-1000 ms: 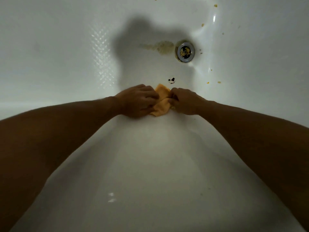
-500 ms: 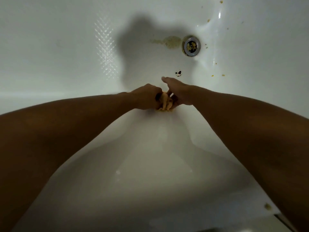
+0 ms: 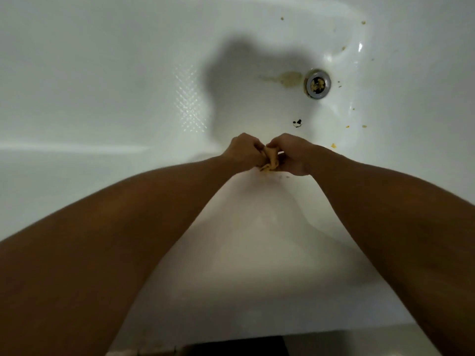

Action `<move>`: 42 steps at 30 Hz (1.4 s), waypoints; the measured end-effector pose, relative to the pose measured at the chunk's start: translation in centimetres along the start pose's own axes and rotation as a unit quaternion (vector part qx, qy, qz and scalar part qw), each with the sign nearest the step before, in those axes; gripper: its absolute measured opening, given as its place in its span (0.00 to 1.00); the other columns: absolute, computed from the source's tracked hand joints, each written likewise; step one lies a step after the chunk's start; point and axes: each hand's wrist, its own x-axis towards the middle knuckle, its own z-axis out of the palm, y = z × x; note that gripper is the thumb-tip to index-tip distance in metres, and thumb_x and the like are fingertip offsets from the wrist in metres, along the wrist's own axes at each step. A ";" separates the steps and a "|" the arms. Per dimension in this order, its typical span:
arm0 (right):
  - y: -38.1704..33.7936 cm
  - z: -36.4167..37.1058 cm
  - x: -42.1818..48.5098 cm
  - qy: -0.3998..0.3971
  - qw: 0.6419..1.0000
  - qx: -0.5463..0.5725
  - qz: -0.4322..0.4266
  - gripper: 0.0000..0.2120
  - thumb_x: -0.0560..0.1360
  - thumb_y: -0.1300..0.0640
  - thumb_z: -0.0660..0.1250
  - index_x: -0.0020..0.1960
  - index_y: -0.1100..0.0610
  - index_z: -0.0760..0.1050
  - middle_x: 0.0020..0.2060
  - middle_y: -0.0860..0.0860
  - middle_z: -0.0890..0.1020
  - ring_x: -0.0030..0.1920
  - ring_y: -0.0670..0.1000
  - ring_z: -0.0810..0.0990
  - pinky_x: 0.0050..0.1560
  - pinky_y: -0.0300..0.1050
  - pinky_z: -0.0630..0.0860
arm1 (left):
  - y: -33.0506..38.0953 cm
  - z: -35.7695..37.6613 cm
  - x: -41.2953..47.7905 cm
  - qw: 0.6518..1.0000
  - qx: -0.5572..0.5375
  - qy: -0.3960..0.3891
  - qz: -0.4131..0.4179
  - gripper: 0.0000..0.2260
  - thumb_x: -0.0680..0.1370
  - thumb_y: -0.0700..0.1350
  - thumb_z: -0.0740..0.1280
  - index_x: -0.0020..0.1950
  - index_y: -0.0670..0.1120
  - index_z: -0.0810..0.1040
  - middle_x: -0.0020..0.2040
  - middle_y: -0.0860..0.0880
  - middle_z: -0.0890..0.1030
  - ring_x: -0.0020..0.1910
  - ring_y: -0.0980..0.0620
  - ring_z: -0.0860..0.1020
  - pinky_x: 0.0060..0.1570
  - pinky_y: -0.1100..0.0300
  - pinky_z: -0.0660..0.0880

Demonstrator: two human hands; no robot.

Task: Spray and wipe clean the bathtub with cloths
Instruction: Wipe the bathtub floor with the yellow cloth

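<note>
**Tally: tub**

Tub [image 3: 102, 98]: one. Drain [image 3: 318, 84]: one. Cloth [image 3: 271, 159]: one. Hands: two, left hand [image 3: 244, 152] and right hand [image 3: 290, 154]. Stain [image 3: 290, 78]: one. Dark speck [image 3: 297, 123]: one cluster. Crumbs [image 3: 333, 145]: perhaps seven; tiny, dim, count unsure.

Most of the cloth [image 3: 270, 160] is buried between left grip [image 3: 243, 152] and right grip [image 3: 293, 154]; only a small fold shows. Both forearms [image 3: 128, 227] run off the lower edge. The dark mark [image 3: 297, 123] beyond the grips and specks [image 3: 333, 145] right of it are too small to tell

Both hands [image 3: 270, 155] grip the cloth [image 3: 270, 160] in the bathtub [image 3: 102, 98], drain [image 3: 318, 84] beyond.
</note>
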 end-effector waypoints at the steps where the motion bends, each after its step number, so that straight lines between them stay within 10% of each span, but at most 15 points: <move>1: -0.5 0.1 -0.7 -0.010 0.999 0.035 -0.020 0.09 0.80 0.63 0.59 0.53 0.67 0.76 0.56 0.67 0.81 0.54 0.63 0.84 0.49 0.53 0.84 | 0.5 -0.9 -0.2 1.000 -0.008 0.014 0.010 0.11 0.71 0.38 0.76 0.52 0.41 0.86 0.47 0.43 0.85 0.47 0.45 0.84 0.50 0.52 0.82; 12: -8.7 1.9 -15.7 -0.028 0.953 0.231 -0.195 0.08 0.78 0.63 0.62 0.54 0.66 0.76 0.45 0.62 0.82 0.46 0.62 0.84 0.46 0.50 0.83 | 12.9 -12.3 -9.2 0.989 -0.075 0.065 0.108 0.15 0.72 0.40 0.78 0.58 0.42 0.85 0.51 0.44 0.86 0.50 0.49 0.85 0.49 0.66 0.79; 24: -5.5 7.3 -35.0 -0.020 0.904 0.359 -0.230 0.07 0.80 0.63 0.61 0.50 0.62 0.78 0.42 0.59 0.81 0.45 0.56 0.81 0.53 0.51 0.82 | 21.2 -16.5 -26.7 0.985 -0.113 0.014 0.127 0.12 0.76 0.36 0.74 0.59 0.42 0.85 0.52 0.44 0.86 0.51 0.45 0.85 0.52 0.55 0.83; 29: -3.6 10.1 -42.0 -0.007 0.851 0.437 -0.291 0.09 0.80 0.64 0.59 0.46 0.63 0.77 0.41 0.59 0.81 0.48 0.58 0.80 0.61 0.55 0.79 | 25.1 -18.4 -33.4 0.984 -0.103 -0.029 0.142 0.10 0.76 0.35 0.74 0.57 0.41 0.84 0.53 0.42 0.85 0.50 0.44 0.85 0.46 0.55 0.83; 35: -0.2 14.0 -49.2 0.008 0.777 0.535 -0.331 0.16 0.79 0.63 0.59 0.63 0.68 0.74 0.64 0.66 0.77 0.63 0.62 0.79 0.63 0.57 0.79 | 28.3 -19.5 -41.9 0.978 -0.040 -0.103 0.178 0.14 0.74 0.34 0.75 0.59 0.39 0.83 0.53 0.45 0.85 0.47 0.50 0.84 0.45 0.57 0.82; 42: 9.1 18.9 -59.9 0.067 0.670 0.646 -0.360 0.11 0.80 0.64 0.61 0.59 0.65 0.76 0.57 0.63 0.78 0.56 0.59 0.79 0.53 0.52 0.82 | 30.2 -15.9 -52.3 0.949 0.070 -0.199 0.233 0.16 0.73 0.35 0.76 0.60 0.39 0.83 0.54 0.41 0.85 0.49 0.47 0.85 0.49 0.53 0.83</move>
